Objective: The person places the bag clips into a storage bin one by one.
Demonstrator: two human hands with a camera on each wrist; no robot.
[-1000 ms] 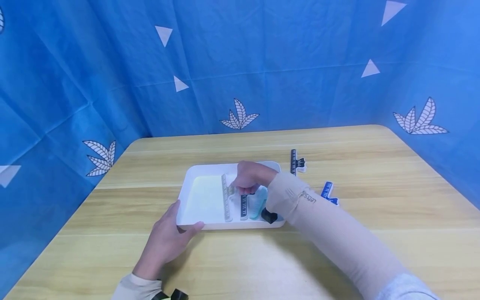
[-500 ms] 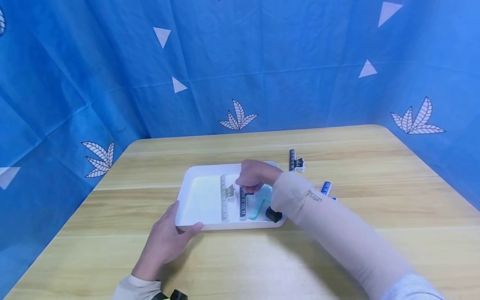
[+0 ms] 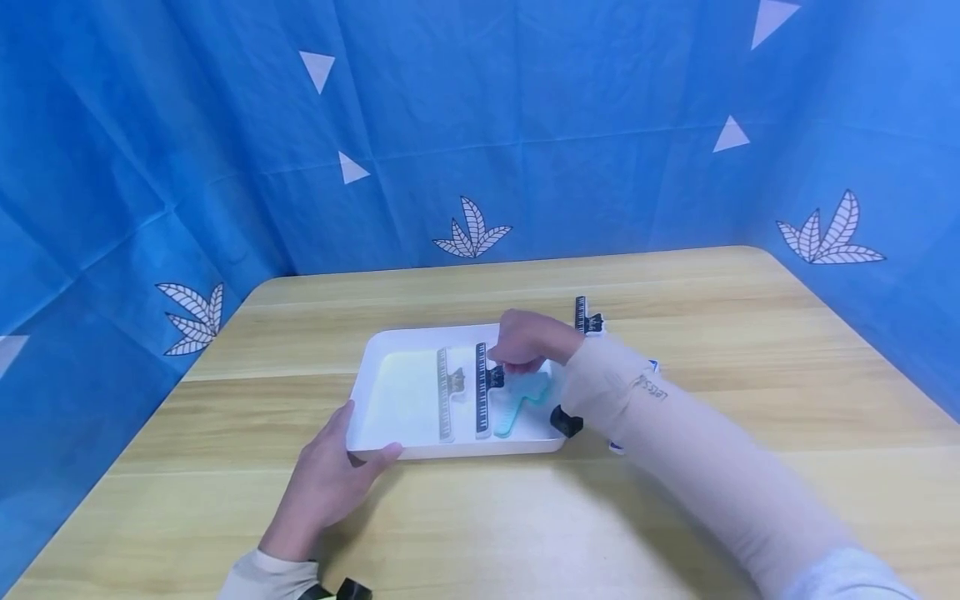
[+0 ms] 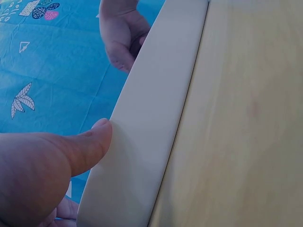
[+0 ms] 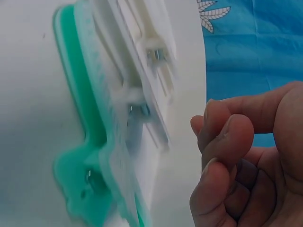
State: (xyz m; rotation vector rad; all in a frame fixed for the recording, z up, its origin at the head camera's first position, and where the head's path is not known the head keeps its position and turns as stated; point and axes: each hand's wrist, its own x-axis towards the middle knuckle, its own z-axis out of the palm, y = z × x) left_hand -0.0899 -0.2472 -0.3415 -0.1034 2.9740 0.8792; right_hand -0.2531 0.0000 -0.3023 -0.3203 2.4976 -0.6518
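Steady the white tray point(image 3: 393, 400), rise clear of the teal clip point(image 3: 531, 388)

Clamp the tray's near left corner with the left hand point(image 3: 326, 479), thumb against the near wall, as now. With the right hand point(image 3: 522, 340) above the teal clip, grip curled together on nothing, probably best to lift straight up before turning, so as not to knock the row inside the tray: gray clip point(image 3: 444, 396), black clip point(image 3: 482, 392), teal clip. Likely wise, too, to watch the sleeve point(image 3: 675, 433) near the other black clip point(image 3: 581, 315) and blue clip point(image 3: 655, 365) on the table point(image 3: 487, 525).

Compared with half a second ago: shifted rightward with the right hand, off the black clip, now uncovered at full length. More hidden behind the sleeve: the blue clip. Newly showing under the forearm: a small blue-and-white edge point(image 3: 617, 448), too slight to name. Unchanged: the left hand's hold.
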